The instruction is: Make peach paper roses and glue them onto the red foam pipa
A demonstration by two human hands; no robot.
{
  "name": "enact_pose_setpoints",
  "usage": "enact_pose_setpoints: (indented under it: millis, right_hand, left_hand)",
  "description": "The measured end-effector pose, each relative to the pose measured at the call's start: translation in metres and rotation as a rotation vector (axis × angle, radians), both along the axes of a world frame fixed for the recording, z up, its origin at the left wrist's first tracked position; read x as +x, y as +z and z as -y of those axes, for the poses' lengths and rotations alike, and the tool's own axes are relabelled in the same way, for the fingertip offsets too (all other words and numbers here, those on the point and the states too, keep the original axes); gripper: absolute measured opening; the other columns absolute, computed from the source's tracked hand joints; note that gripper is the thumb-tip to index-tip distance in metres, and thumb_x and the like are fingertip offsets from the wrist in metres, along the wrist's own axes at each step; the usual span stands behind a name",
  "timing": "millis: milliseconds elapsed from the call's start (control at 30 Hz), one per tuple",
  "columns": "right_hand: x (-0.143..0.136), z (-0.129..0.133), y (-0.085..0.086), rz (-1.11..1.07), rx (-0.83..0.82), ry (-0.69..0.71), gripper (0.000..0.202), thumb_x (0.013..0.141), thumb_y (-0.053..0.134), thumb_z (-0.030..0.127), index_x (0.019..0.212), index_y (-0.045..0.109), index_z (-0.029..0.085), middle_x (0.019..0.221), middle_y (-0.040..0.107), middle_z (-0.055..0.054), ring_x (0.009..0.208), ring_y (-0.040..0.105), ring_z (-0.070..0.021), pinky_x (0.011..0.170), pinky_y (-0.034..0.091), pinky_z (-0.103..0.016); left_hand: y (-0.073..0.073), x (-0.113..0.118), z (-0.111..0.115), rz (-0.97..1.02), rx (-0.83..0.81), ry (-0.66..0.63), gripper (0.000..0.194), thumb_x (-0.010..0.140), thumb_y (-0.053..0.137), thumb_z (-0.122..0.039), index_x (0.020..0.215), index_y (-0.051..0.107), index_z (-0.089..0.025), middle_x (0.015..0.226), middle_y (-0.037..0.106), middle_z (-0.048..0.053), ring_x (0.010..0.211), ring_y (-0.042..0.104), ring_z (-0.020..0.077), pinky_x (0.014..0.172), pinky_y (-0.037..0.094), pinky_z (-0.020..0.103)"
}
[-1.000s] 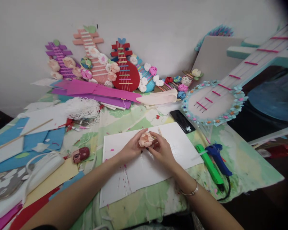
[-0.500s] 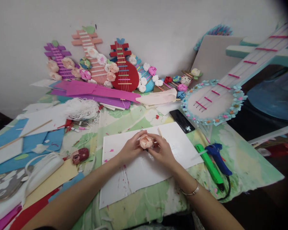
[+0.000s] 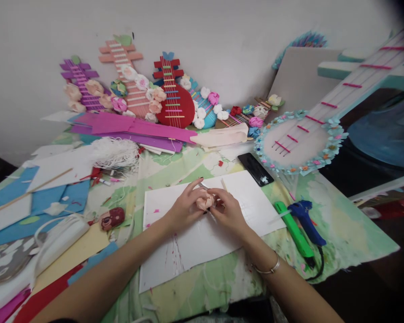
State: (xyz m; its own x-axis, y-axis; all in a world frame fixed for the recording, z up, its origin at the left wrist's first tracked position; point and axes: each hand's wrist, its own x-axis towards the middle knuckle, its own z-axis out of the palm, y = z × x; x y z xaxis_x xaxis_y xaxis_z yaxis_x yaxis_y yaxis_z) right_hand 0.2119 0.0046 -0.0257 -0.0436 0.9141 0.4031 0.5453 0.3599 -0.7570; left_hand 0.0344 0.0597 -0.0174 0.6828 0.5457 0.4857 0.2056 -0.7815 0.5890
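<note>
A pale pink paper flower is held between both hands, above a white sheet with pink smears on it. My left hand has its thumb and some fingers on the flower's left side, with the index finger raised. From the right, my right hand pinches the flower's edge with curled fingers. A thin stick lies on the sheet just behind the right hand.
To the right lie a green cutter, a blue glue gun and a black phone. Decorated paper lutes, one red, lean at the wall. White string, coloured sheets and a dark red object are at left.
The fingers of my left hand have shifted, and its index finger has lifted off the flower. My right fingers have closed in over the flower's right edge.
</note>
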Motion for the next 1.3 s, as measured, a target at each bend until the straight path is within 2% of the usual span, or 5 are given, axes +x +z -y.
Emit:
enact_pose_setpoints:
  millis: [467, 700, 867, 1167, 1300]
  right_hand:
    - [0.003, 0.003, 0.005, 0.124, -0.027, 0.023, 0.033, 0.072, 0.058, 0.009, 0.102, 0.060, 0.020, 0.107, 0.065, -0.009, 0.098, 0.060, -0.0214, 0.083, 0.049, -0.036]
    - [0.036, 0.038, 0.044, 0.239, -0.128, -0.054, 0.029, 0.079, 0.056, 0.019, 0.108, 0.060, 0.022, 0.107, 0.066, -0.007, 0.092, 0.062, -0.0211, 0.083, 0.049, -0.038]
    - [0.077, 0.086, 0.062, 0.343, -0.210, -0.284, 0.021, 0.084, 0.053, 0.035, 0.096, 0.065, 0.022, 0.093, 0.070, -0.006, 0.079, 0.064, -0.0202, 0.071, 0.050, -0.033]
    - [0.139, 0.134, 0.022, 0.748, -0.179, -1.092, 0.045, 0.079, 0.048, 0.048, 0.096, 0.065, 0.010, 0.090, 0.063, -0.021, 0.094, 0.057, -0.0359, 0.081, 0.044, -0.048]
    - [0.157, 0.136, 0.010, 0.630, -0.328, -1.171, 0.060, 0.075, 0.051, 0.051, 0.112, 0.059, 0.005, 0.091, 0.064, -0.021, 0.092, 0.058, -0.0364, 0.075, 0.047, -0.046]
  left_hand:
    - [-0.004, -0.002, -0.004, 0.047, -0.169, 0.041, 0.014, 0.078, 0.066, -0.025, 0.069, 0.059, -0.016, 0.125, 0.055, 0.015, 0.123, 0.050, 0.0277, 0.097, 0.046, 0.039]
    - [-0.012, -0.002, -0.002, 0.068, -0.069, 0.059, 0.017, 0.080, 0.063, -0.021, 0.065, 0.057, -0.016, 0.123, 0.057, 0.013, 0.115, 0.055, 0.0233, 0.097, 0.045, 0.036]
    - [-0.012, -0.002, -0.001, 0.062, -0.033, 0.049, 0.014, 0.082, 0.059, -0.017, 0.069, 0.058, -0.016, 0.122, 0.058, 0.013, 0.112, 0.057, 0.0222, 0.096, 0.046, 0.038]
    - [-0.004, -0.007, 0.005, -0.035, 0.009, 0.045, 0.015, 0.086, 0.055, -0.020, 0.072, 0.059, -0.017, 0.126, 0.056, 0.012, 0.114, 0.056, 0.0210, 0.098, 0.046, 0.036]
    - [-0.002, -0.014, 0.010, -0.051, 0.012, 0.089, 0.017, 0.086, 0.056, -0.024, 0.071, 0.060, -0.016, 0.125, 0.057, 0.014, 0.113, 0.058, 0.0212, 0.096, 0.048, 0.036]
